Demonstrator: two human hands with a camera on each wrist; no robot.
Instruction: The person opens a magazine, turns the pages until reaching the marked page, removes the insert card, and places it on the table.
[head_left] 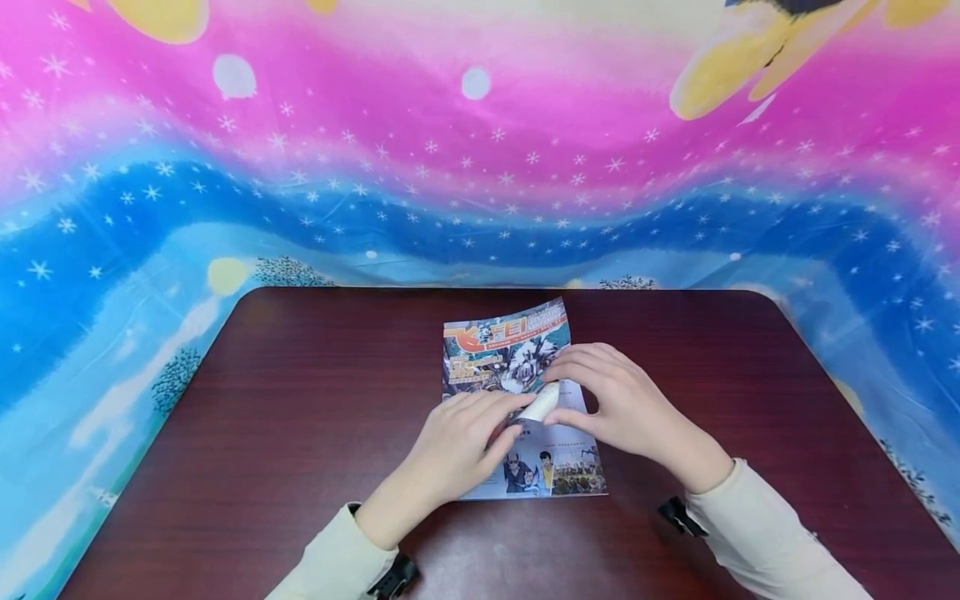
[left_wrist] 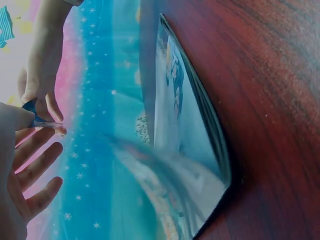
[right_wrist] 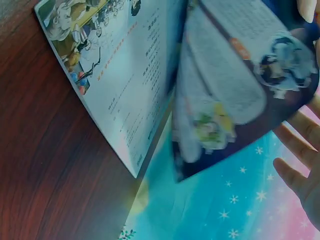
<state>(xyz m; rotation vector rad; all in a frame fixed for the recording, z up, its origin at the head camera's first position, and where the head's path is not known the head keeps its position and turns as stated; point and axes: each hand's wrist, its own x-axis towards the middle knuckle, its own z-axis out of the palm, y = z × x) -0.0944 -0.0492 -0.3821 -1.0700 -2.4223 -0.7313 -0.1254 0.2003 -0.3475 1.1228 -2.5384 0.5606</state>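
A magazine [head_left: 555,475] with a colourful printed cover lies on the table. Its cover [head_left: 480,362] is raised off the lower part, showing an inner page with cartoon figures and text. Both hands meet at the raised lower edge, where a pale curled bit of paper [head_left: 542,402] shows between them. My left hand [head_left: 465,437] pinches this edge between thumb and fingers. From the other side, my right hand [head_left: 626,404] pinches it too. In the right wrist view, the lifted cover's printed inner side [right_wrist: 220,85] stands away from the page [right_wrist: 115,75] beneath.
The dark reddish-brown wooden table [head_left: 315,400] has rounded far corners. Behind it and along its sides hangs a pink and blue cloth [head_left: 420,167] with white snowflakes. Black straps [head_left: 682,517] sit at both sleeve cuffs.
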